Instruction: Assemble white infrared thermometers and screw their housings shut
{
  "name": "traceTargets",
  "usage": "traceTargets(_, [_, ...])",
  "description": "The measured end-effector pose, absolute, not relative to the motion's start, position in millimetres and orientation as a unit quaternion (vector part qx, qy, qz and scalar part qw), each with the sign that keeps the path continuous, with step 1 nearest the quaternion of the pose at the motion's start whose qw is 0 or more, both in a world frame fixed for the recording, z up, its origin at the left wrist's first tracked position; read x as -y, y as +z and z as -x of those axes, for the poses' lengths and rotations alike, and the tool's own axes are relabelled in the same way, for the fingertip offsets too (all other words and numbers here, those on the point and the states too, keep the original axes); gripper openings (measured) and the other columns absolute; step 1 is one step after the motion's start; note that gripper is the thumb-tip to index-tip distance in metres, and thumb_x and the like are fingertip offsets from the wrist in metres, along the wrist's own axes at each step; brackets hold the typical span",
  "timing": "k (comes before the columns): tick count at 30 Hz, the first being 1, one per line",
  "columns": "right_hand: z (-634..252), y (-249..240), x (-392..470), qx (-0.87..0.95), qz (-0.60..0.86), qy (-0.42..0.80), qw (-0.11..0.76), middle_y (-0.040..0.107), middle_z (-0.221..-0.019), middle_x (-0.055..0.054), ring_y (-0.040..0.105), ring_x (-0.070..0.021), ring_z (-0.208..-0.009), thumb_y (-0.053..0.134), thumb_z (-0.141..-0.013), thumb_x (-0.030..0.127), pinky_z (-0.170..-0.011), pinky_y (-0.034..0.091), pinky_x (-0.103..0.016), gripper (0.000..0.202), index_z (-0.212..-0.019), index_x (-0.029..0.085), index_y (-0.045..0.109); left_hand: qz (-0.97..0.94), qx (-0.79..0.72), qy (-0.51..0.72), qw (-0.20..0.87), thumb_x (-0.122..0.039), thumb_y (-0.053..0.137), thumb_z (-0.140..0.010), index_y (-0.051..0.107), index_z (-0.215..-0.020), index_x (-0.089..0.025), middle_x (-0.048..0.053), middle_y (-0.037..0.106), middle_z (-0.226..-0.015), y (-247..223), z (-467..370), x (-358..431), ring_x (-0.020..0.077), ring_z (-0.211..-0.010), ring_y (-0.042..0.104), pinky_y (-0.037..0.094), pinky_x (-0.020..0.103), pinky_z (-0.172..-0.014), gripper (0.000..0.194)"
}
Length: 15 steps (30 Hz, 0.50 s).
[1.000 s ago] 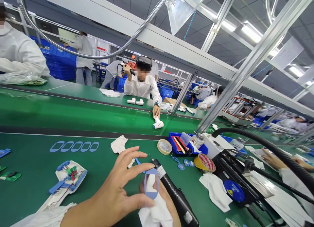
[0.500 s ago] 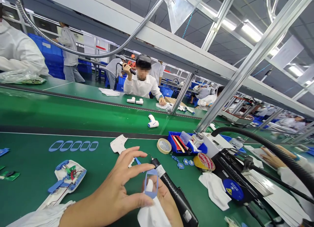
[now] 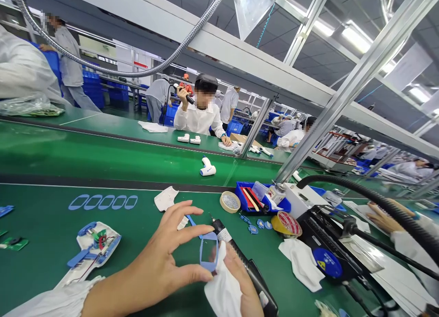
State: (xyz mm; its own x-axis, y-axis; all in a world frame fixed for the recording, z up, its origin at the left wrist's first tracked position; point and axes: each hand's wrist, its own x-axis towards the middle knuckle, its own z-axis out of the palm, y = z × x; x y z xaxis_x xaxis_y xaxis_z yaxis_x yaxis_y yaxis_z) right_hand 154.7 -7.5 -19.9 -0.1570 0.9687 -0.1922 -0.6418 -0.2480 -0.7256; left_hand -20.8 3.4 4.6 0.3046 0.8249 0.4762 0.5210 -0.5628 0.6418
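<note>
My left hand pinches a clear window with a blue frame between thumb and index finger, by its upper and lower edges. Close to its right edge, my right hand grips a white cloth; whether the cloth touches the window I cannot tell. Under and beyond my right hand lies a black electric screwdriver, partly covered. Left of my hands rests an open white and blue housing half with wires and a green board inside. Behind my fingers lies a white shell piece.
Several blue-framed windows lie in a row at left. A round tub of screws, a blue tray, yellow tape and a black machine stand at right. A white gun-shaped device sits on the green conveyor; a co-worker sits across.
My right hand with the cloth has moved from behind the window to its right side. The gun-shaped device on the conveyor has shifted slightly left.
</note>
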Motion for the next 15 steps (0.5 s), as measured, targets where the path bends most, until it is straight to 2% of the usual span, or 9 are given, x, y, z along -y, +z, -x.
traceTargets(4, [-141.1,-10.8,12.2,0.198,0.337,0.753,0.53,0.064,-0.074,-0.001,0.06,-0.0137,-0.064,0.087,-0.054,0.033,-0.061,0.048,-0.022,0.038,-0.084,0.018,0.068,-0.785,-0.424,0.415,0.179,-0.054,0.062,-0.072,0.046,-0.119,-0.044,0.002,0.036,-0.131,3.9,19.8,-2.8,0.0325,-0.128,0.023,0.026,0.059,-0.102,0.05])
traceTargets(6, [-135.8,-7.5,12.1,0.188,0.324,0.762,0.528,0.063,-0.07,0.0,0.059,-0.0136,-0.062,0.087,-0.053,0.033,-0.061,0.048,-0.023,0.04,-0.085,0.019,0.069,-0.781,-0.42,0.428,0.176,-0.055,0.062,-0.072,0.047,-0.118,-0.042,0.003,0.037,-0.13,2.7,18.9,-3.0,0.0333,-0.127,0.023,0.025,0.06,-0.102,0.05])
traceTargets(15, [-134.8,-10.5,12.9,0.207,0.343,0.754,0.521,0.063,-0.076,0.002,0.058,-0.0111,-0.07,0.085,-0.057,0.038,-0.071,0.048,-0.021,0.037,-0.086,0.024,0.069,-0.78,-0.422,0.434,0.16,-0.046,0.068,-0.071,0.052,-0.116,-0.038,0.005,0.039,-0.128,1.1,19.4,-7.4,0.0335,-0.127,0.024,0.026,0.06,-0.101,0.049])
